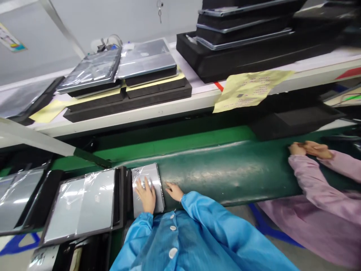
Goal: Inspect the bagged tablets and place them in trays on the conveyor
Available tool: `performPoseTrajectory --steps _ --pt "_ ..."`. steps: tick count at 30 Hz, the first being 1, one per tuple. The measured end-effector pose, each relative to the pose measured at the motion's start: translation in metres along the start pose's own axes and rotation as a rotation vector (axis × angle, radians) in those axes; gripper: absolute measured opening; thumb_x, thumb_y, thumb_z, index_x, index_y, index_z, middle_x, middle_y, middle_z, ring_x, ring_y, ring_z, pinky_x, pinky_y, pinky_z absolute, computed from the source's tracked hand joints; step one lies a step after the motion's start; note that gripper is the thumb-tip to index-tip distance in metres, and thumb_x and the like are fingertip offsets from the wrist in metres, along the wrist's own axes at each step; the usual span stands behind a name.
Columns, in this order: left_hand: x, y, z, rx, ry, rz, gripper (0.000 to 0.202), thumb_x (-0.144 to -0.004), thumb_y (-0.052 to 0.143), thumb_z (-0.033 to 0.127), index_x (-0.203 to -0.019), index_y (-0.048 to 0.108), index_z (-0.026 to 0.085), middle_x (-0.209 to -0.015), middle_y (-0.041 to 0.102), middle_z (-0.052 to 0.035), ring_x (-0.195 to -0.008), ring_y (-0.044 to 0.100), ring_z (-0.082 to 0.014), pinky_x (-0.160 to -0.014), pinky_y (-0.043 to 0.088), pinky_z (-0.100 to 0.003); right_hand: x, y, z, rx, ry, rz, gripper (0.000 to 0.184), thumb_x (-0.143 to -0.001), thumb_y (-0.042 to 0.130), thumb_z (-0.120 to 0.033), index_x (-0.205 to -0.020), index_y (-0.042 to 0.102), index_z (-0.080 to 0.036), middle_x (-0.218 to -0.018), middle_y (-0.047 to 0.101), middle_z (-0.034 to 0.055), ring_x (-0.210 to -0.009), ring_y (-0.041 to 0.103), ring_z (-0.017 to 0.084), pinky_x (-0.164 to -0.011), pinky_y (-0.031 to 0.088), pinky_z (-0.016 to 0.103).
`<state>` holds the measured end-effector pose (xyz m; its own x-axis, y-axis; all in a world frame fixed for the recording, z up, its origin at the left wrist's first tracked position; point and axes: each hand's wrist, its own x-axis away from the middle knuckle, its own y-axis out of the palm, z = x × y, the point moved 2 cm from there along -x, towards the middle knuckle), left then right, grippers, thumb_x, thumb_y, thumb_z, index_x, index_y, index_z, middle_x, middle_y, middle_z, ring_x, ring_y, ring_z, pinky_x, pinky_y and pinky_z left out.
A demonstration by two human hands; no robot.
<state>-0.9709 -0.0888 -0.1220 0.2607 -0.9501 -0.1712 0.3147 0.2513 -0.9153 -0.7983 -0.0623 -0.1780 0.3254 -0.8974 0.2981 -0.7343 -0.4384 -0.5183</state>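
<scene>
Green and shiny, a long belt (225, 169) runs across the middle of the frame, with a white shelf (169, 107) above it. At the lower middle, a small silver slab (152, 173) in clear wrap lies at the belt's near edge. The left hand (147, 196) lies flat on top of it with fingers spread, pressing but not gripping. The right hand (175, 191) rests loose on the belt just beside the slab and holds nothing. I think the slab could slip, because the wrap looks slick and only a flat palm keeps it there. A wrong push could send it off the near edge or bump it into the black tray (121, 199) right next to it. That tray holds a bigger wrapped slab (81, 203) at the lower left. A grey bar (36, 137) slants across the left side. Stacks of black trays (126, 99) sit on the shelf, and a yellow paper (251, 88) hangs over its edge. At the right, another person's hands (310, 149) in pink sleeves rest on the belt, well apart.
</scene>
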Motion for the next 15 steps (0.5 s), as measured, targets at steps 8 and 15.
performPoseTrajectory --steps 8,15 --pt "0.007 0.031 0.011 -0.010 0.029 -0.120 0.060 -0.103 0.037 0.031 -0.160 0.033 0.013 -0.169 0.024 -0.0195 -0.160 0.010 -0.0343 -0.126 0.019 -0.061 0.037 -0.067 0.107 0.131 0.061 0.416 0.047 -0.102 0.044 -0.037 -0.142 0.054 -0.015 -0.158 0.040 0.0179 -0.150 0.032 0.035 -0.121 0.028 0.062" --pt "0.016 0.031 0.007 0.030 -0.059 -0.155 0.061 -0.100 0.041 0.032 -0.159 0.038 0.016 -0.170 0.025 -0.0124 -0.159 0.014 -0.0304 -0.128 0.019 -0.055 0.072 -0.094 0.149 0.272 -0.006 0.547 0.072 -0.095 0.028 -0.056 -0.154 0.045 -0.018 -0.154 0.047 0.0207 -0.147 0.039 0.042 -0.119 0.030 0.066"
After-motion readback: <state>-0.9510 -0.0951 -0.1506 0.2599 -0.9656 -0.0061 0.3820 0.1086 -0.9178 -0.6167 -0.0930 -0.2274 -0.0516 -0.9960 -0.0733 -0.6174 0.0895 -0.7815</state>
